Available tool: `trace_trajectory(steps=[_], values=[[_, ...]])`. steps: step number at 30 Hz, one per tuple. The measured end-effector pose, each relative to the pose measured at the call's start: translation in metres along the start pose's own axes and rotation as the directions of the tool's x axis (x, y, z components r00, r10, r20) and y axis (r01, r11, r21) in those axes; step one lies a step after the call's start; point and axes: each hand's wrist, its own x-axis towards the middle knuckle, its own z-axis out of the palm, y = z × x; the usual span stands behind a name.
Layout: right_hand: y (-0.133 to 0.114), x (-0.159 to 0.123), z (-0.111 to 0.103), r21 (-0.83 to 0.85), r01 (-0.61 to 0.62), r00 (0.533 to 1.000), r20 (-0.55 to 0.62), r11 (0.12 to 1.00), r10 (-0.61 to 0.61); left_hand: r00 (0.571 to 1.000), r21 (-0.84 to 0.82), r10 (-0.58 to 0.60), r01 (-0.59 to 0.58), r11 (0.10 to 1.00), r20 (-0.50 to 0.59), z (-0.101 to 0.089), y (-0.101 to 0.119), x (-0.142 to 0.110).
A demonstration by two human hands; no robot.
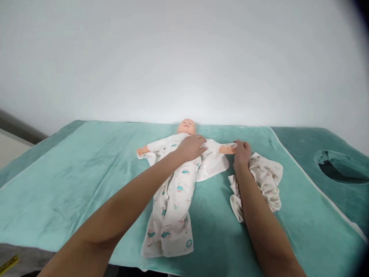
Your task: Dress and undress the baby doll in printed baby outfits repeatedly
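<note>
A baby doll [186, 126] lies on its back with arms spread, its head toward the wall. White baby clothes [173, 200] printed with teal animals cover its body and legs; the front panel [213, 163] on the right is spread out beside it. My left hand [192, 147] is over the doll's chest, fingers curled and closed at the garment's edge. At the doll's outstretched hand [227, 149] on the right, my right hand [242, 153] pinches the end of the white sleeve. The doll's other hand [142, 150] rests at a loose white sleeve end.
A crumpled off-white printed garment [266, 173] lies beside and partly behind my right forearm. Teal cloth [72, 184] covers the table. An oval hole [343, 166] opens at the right end. A pale wall [184, 57] stands behind the table.
</note>
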Motion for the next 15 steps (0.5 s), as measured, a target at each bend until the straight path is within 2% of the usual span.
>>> trace_trajectory(steps=[3, 4, 6, 8, 10, 11, 12, 13, 15], values=[[-0.018, -0.011, -0.003, -0.152, 0.14, 0.989, -0.032, 0.978, -0.146, 0.977, -0.213, -0.133, 0.096, 0.972, -0.166, 0.002, -0.039, -0.036], [-0.026, -0.019, -0.003, -0.222, 0.209, 0.977, 0.005, 0.952, -0.213, 0.96, -0.3, -0.193, 0.125, 0.946, -0.206, 0.007, -0.053, -0.047], [-0.046, -0.042, 0.001, -0.299, 0.36, 0.931, 0.166, 0.884, -0.324, 0.927, -0.474, -0.3, 0.165, 0.865, -0.225, 0.02, -0.08, -0.066], [-0.063, -0.07, 0.01, -0.217, 0.459, 0.849, 0.392, 0.861, -0.354, 0.917, -0.597, -0.353, 0.181, 0.781, -0.184, 0.033, -0.102, -0.079], [-0.071, -0.097, 0.024, -0.055, 0.429, 0.733, 0.603, 0.901, -0.313, 0.924, -0.677, -0.364, 0.194, 0.71, -0.116, 0.043, -0.117, -0.088], [-0.071, -0.108, 0.031, 0.006, 0.372, 0.681, 0.678, 0.928, -0.277, 0.928, -0.705, -0.363, 0.201, 0.68, -0.086, 0.048, -0.121, -0.09], [-0.069, -0.117, 0.038, 0.038, 0.302, 0.648, 0.725, 0.953, -0.234, 0.927, -0.728, -0.368, 0.207, 0.654, -0.067, 0.052, -0.124, -0.091], [-0.066, -0.122, 0.043, 0.046, 0.23, 0.64, 0.745, 0.972, -0.187, 0.923, -0.747, -0.38, 0.208, 0.631, -0.064, 0.056, -0.125, -0.092], [-0.056, -0.128, 0.051, 0.035, 0.114, 0.675, 0.73, 0.993, -0.104, 0.899, -0.777, -0.425, 0.192, 0.599, -0.105, 0.064, -0.124, -0.092]])
